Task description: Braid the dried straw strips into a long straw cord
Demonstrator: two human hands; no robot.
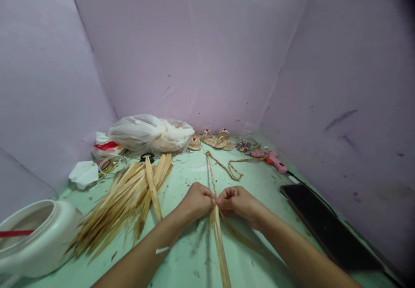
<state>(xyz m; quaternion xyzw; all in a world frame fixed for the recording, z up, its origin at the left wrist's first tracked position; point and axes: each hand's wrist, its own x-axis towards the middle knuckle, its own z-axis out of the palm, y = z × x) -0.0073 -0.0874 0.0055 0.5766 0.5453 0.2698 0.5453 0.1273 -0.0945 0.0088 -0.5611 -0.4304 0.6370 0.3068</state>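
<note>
A thin braid [212, 173] of dried plant fibre runs away from me over the pale green table and bends to the right. At its near end my left hand [200, 199] and my right hand [234, 201] meet, both with fingertips pinched on the braid. Below them hang loose flat strips [221, 244], one long one coming toward me and a darker one slanting right. To the left of my hands lies a fanned pile of dried strips [129, 197], with one broad strip [152, 186] on top.
A white plastic pot [61, 232] stands at left. Behind are a stuffed plastic bag [145, 134], black-handled scissors [147, 157], small woven slippers [212, 140] and beads [243, 145]. To the right are a pink glue gun [275, 161] and a dark flat slab [327, 223]. Walls enclose the table.
</note>
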